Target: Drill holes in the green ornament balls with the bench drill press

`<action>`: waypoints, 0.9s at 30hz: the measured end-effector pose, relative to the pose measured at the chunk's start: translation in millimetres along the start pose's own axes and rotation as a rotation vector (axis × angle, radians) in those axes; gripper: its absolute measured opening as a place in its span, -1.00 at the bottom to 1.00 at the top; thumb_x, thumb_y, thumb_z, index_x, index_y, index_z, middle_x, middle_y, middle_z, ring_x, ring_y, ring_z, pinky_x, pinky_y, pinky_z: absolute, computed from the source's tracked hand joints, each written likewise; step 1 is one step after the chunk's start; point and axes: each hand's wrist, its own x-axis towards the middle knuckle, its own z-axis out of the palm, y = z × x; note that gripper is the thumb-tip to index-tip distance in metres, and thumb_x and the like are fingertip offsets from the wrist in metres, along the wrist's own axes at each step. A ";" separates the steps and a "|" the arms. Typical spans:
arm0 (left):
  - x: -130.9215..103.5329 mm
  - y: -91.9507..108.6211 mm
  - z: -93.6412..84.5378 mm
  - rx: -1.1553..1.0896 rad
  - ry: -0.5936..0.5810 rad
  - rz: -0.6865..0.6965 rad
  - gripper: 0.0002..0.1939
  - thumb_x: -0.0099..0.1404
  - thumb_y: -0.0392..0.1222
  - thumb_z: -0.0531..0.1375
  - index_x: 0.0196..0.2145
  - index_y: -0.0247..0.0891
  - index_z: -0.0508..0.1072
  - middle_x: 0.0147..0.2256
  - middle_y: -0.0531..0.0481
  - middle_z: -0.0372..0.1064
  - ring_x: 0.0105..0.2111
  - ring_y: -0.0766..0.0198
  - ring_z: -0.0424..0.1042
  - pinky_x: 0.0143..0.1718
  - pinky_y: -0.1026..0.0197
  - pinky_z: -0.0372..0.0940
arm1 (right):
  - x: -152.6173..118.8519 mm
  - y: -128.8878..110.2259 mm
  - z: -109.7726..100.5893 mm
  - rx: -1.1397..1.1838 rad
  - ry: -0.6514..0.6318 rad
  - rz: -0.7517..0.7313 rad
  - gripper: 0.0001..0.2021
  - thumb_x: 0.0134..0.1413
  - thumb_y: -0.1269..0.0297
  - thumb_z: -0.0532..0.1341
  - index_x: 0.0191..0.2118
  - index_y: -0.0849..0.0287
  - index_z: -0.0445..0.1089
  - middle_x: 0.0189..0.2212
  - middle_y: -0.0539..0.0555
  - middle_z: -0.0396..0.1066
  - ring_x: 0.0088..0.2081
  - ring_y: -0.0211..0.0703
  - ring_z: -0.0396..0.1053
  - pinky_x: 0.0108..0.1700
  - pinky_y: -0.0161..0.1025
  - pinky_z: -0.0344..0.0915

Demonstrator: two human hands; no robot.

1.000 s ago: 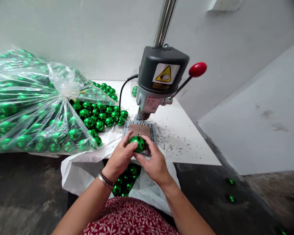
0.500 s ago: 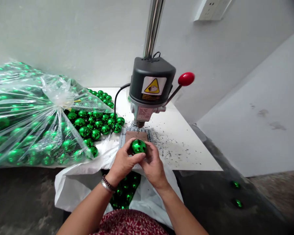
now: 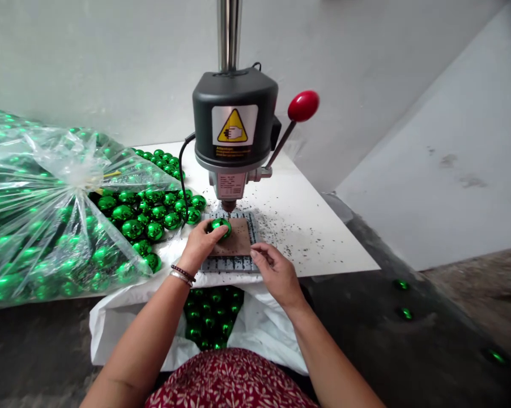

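Green and glossy, a ball [image 3: 220, 228] sat in the grip of the left hand [image 3: 201, 245], its thumb laid across the near side. It was at the left part of a brown board [image 3: 238, 243], just in front of the drill's chuck [image 3: 229, 206]; whether it touched the wood could not be told. The right hand [image 3: 276, 275] was by the board's right edge, fingers curled and thumb close to the forefinger; I could not tell whether they pinched anything.

Under the board lay the slotted metal base [image 3: 225, 264] of a bench drill [image 3: 236, 124], whose lever ended in a red knob [image 3: 303, 106], raised to the right. Dark shavings [image 3: 289, 232] were scattered over the white table [image 3: 336, 249]. Loose green balls [image 3: 154, 230] lay on the left beside a tied clear plastic bag [image 3: 75, 175] packed with more. A white sack [image 3: 123, 323] gaped below the table's near edge, with green balls inside, and several others [image 3: 405, 313] were on the dark floor.
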 end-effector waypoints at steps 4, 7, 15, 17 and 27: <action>1.1 3.5 0.9 0.019 -0.003 -0.001 -0.45 0.11 0.09 0.27 -0.06 -0.36 0.55 -0.15 -0.17 0.56 -0.16 0.08 0.48 -0.12 0.14 0.34 | 5.6 -3.9 -1.7 -0.040 -0.024 -0.032 -0.62 0.16 -0.02 0.09 -0.17 0.15 0.48 -0.33 0.09 0.52 -0.34 -0.26 0.43 -0.22 -0.30 0.38; 5.0 3.8 -1.7 0.030 -0.013 -0.014 -0.44 0.11 0.12 0.26 -0.05 -0.35 0.56 -0.13 -0.16 0.57 -0.13 0.07 0.49 -0.08 0.14 0.33 | 28.1 -14.8 0.6 -0.077 -0.076 -0.087 -0.67 0.19 0.08 0.07 -0.15 0.12 0.49 -0.17 0.10 0.53 -0.13 -0.19 0.46 0.01 -0.22 0.37; 19.7 2.6 -9.3 0.102 -0.077 0.006 -0.46 0.11 0.20 0.23 -0.13 -0.29 0.59 -0.26 -0.05 0.58 -0.24 0.15 0.49 -0.23 0.22 0.31 | 104.8 -28.2 21.6 -0.100 -0.421 -0.098 -0.61 -0.01 0.21 0.28 0.01 -0.07 0.47 -0.17 -0.06 0.56 -0.13 -0.16 0.49 0.01 -0.18 0.40; 21.0 5.0 -9.9 0.117 -0.106 0.020 -0.45 0.10 0.22 0.23 -0.16 -0.30 0.59 -0.31 -0.04 0.57 -0.33 0.19 0.47 -0.30 0.23 0.28 | 111.1 -26.5 21.5 -0.075 -0.462 -0.087 -0.62 0.00 0.23 0.27 0.01 -0.06 0.47 -0.17 -0.07 0.56 -0.12 -0.17 0.49 0.02 -0.20 0.41; 16.7 9.5 -6.2 0.145 -0.160 0.071 -0.56 0.14 0.09 0.24 -0.18 -0.33 0.54 -0.39 -0.04 0.51 -0.49 0.28 0.42 -0.38 0.24 0.27 | 105.9 -17.4 16.0 0.114 -0.517 -0.031 -0.61 0.00 0.35 0.23 0.01 0.05 0.44 -0.14 -0.01 0.55 -0.08 -0.22 0.51 0.02 -0.21 0.46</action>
